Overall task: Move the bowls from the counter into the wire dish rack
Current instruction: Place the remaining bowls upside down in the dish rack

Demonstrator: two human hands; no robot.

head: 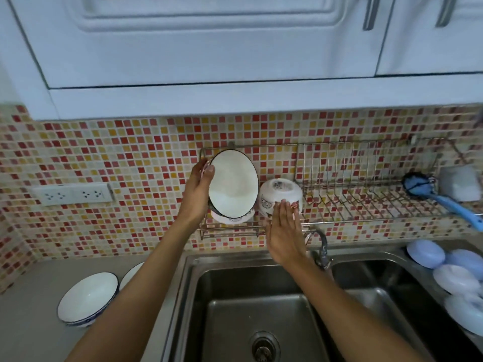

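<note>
Both hands reach up over the sink [198,296] toward the wall. Nearest, on the grey worktop [31,304] at the left, a white bowl with a dark blue rim [87,299] stands upright, and the edge of a second bowl [130,274] shows just behind the left forearm. At the right of the sink lie pale blue and white lids [444,267], partly blurred. Farther in, the right hand [285,231] is spread open with fingers straight, its fingertips touching an upturned white patterned bowl [281,195] that sits in the wire dish rack [366,202]. The left hand [200,193] is closed round the left rim of a white dark-rimmed bowl [232,184], thumb on the inner face, holding it tilted on edge at the left end of the rack, above another patterned bowl [231,218] already there. Farthest right, a blue dish brush [441,199] rests on the rack against the mosaic-tiled wall [104,152].
</note>
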